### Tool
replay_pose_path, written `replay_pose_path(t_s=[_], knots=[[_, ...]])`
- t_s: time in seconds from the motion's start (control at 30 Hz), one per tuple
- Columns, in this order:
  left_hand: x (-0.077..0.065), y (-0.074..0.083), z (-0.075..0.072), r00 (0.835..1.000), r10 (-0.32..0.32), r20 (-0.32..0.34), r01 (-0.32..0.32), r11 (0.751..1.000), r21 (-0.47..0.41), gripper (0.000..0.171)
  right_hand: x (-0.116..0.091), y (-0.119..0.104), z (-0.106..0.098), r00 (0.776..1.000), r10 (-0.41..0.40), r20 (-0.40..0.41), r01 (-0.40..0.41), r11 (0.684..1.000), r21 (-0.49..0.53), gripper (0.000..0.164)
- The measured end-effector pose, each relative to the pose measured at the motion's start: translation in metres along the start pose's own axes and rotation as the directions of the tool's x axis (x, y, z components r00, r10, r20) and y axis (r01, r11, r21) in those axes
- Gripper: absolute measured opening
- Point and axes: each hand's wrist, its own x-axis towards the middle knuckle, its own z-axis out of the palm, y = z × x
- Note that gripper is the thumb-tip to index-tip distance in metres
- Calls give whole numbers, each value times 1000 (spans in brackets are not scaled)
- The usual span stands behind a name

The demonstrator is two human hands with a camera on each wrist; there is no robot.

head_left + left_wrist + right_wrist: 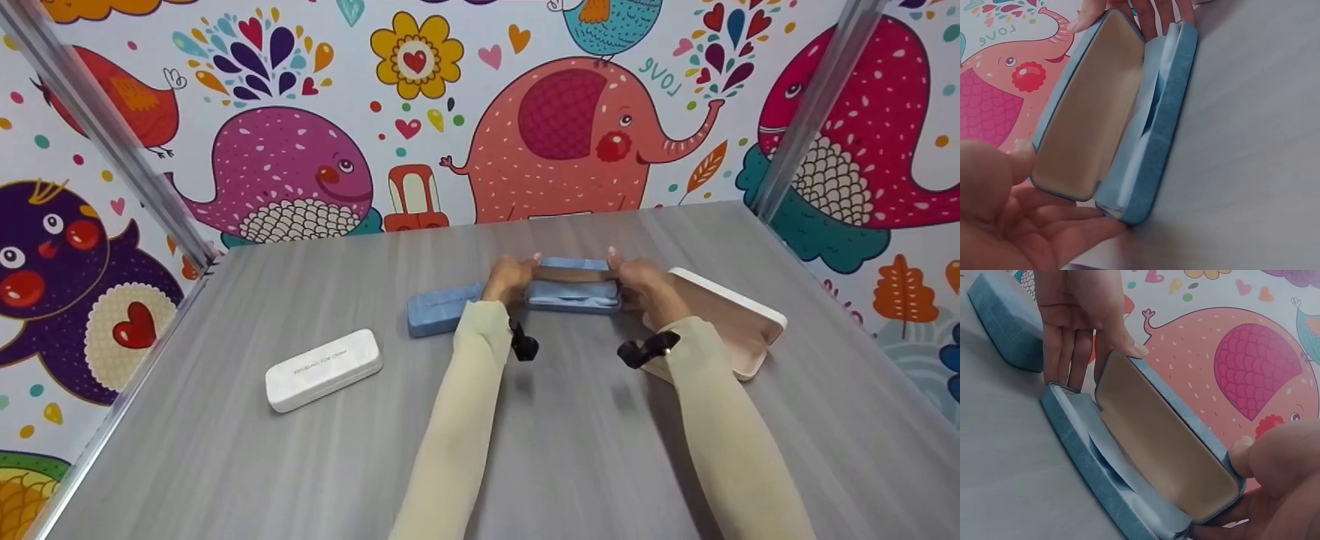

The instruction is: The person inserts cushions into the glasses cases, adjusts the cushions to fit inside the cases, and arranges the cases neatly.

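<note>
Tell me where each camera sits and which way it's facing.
Head: on the head, facing forward and down at an open blue oblong leather-look case between left hand and right hand; cream sleeves show.
Left wrist: on that wrist, facing forward-right over the case; left hand near, right hand beyond.
Right wrist: on that wrist, facing forward-left; right hand near, left hand beyond, plus a closed blue oblong case.
Shared by both wrist views: the case's tan lining, the coral elephant print.

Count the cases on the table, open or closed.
4: closed white case at left; closed blue case beside the left hand; open blue case between it and the right hand; open white case partly behind the right arm.
</note>
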Motion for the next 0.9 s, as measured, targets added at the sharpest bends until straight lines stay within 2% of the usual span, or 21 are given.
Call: replay_pose_path(t_s=[0.13, 0.27, 0.4, 0.5, 0.67, 0.9], knots=[[1, -2, -1, 1000, 19, 5, -20, 1000, 22, 53, -1, 4, 1, 1000, -21, 20, 22, 1000, -14, 88], [-1, -5, -2, 999, 25, 19, -26, 1000, 16, 52, 0, 6, 3, 999, -45, 12, 46, 999, -18, 77], [-3, -7, -2, 997, 72, 0, -72, 997, 20, 49, 2, 6, 6, 996, -86, -24, 86, 996, -15, 66], [-3, -9, -3, 995, 95, -10, -94, 995, 36, 48, 4, 7, 8, 993, -106, -59, 104, 994, -32, 66], [-4, -11, -3, 997, 76, 6, -76, 996, 53, 51, 5, 11, 10, 985, -130, -110, 126, 991, -45, 67], [-9, -16, -2, 991, 137, -1, -136, 987, 83, 45, 4, 19, 12, 964, -228, -140, 223, 974, -51, 64]])
